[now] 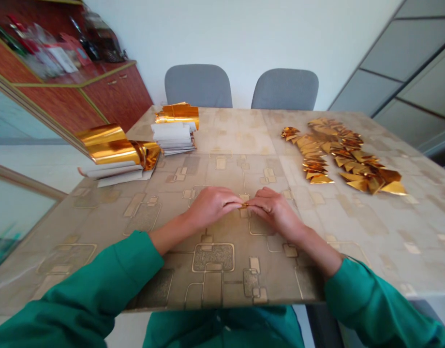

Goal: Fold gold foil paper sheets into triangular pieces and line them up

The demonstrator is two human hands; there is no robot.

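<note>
A small, shiny gold foil piece (pixel 244 205) is held between the two hands, above the near middle of the beige-and-brown patterned table (pixel 142 212). Its left end is pinched by the fingers of the left hand (pixel 213 205) and its right end by those of the right hand (pixel 275 208), so neither hand can be called nearer. Only a sliver is left uncovered between the opposing fingertips. The visible part is seen to run from side to side, in line with the gap between the hands, but the full shape and any fold are hidden, and whether the table is touched by the foil cannot be told.

On the left, a stack of curled gold foil sheets with white paper (pixel 113 145) is set near the table's edge, with a second stack of gold foil and white paper (pixel 175 130) just beside it, farther back; both are nearer to the left hand. Beyond the right hand, well apart from it, pointed, folded gold foil pieces (pixel 371 171) are laid in overlapping, curving rows, to which the right hand is the nearer.
</note>
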